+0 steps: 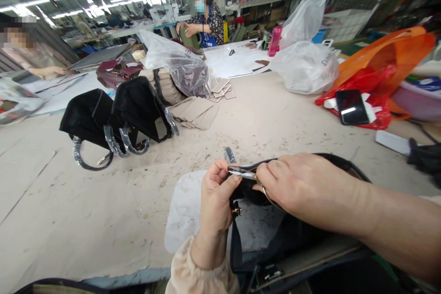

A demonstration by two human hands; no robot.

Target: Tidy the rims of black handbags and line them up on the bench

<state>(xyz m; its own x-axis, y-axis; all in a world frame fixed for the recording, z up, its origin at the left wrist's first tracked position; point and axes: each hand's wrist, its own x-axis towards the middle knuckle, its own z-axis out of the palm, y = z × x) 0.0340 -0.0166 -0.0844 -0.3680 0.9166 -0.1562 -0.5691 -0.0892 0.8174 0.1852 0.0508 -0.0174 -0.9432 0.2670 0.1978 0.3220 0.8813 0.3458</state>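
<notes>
My right hand (289,183) is closed around the handles of small metal scissors (243,173), whose blades point left. The blade tips lie at the edge of a black bag (292,243) near the table's front. My left hand (218,188) pinches that edge between thumb and fingers, right beside the blades. Below the left hand hangs a small gold-coloured metal fitting (237,210) on the bag. A white sheet (182,211) lies under the bag and my left wrist. Whatever thread or cloth sits between the blades is too small to make out.
Two black handbags (113,115) with wrapped handles lie at left. Beige cards (196,111) and clear plastic bags (303,64) lie farther back. At right are a phone (351,107), a red bag (375,87) and an orange bag (396,55). A masked co-worker (210,18) handles a green piece opposite.
</notes>
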